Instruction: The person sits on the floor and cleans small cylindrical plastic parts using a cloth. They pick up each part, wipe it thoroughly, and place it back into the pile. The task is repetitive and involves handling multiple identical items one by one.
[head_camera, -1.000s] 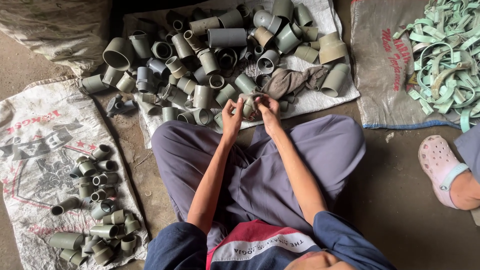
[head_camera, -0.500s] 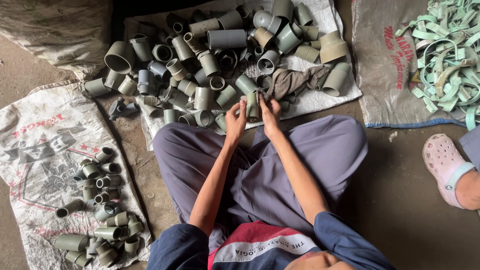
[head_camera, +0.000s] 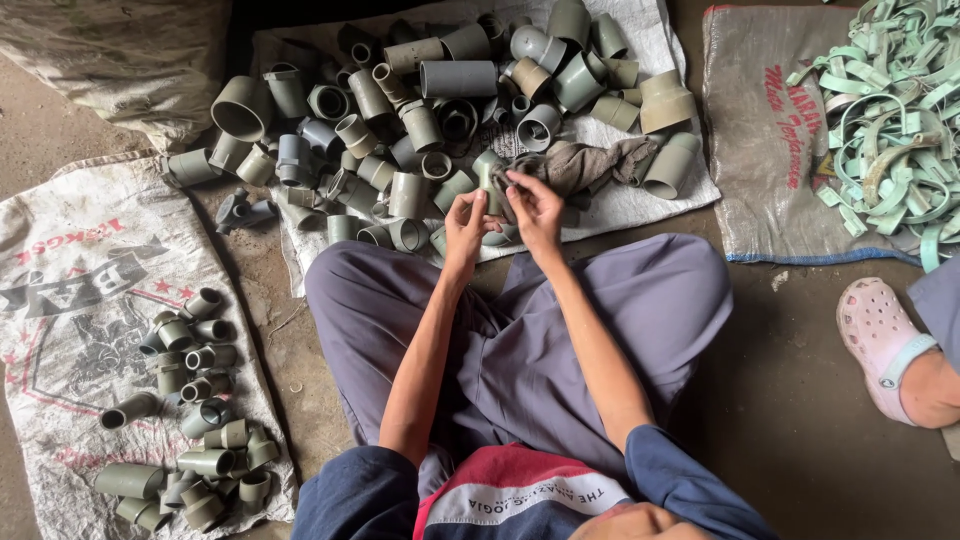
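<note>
**Grey pipe fitting held up in both hands**

Grey plastic fills my grip: a short pipe fitting (head_camera: 490, 180) sits between my two hands, raised over the near edge of the white sack (head_camera: 640, 205) where the big heap of fittings (head_camera: 440, 110) lies. My left hand (head_camera: 465, 222) is closed around its lower side, and my right hand (head_camera: 535, 205) pinches its upper rim with the fingertips. Compared with a second ago, both hands have come up and drawn closer together around the piece, so the fitting is now fully off the pile and being turned between my fingers. A brownish rag (head_camera: 590, 165) lies just beside my right hand. Off to my left, a smaller group of fittings (head_camera: 190, 400) rests on a printed sack (head_camera: 60, 300).
</note>
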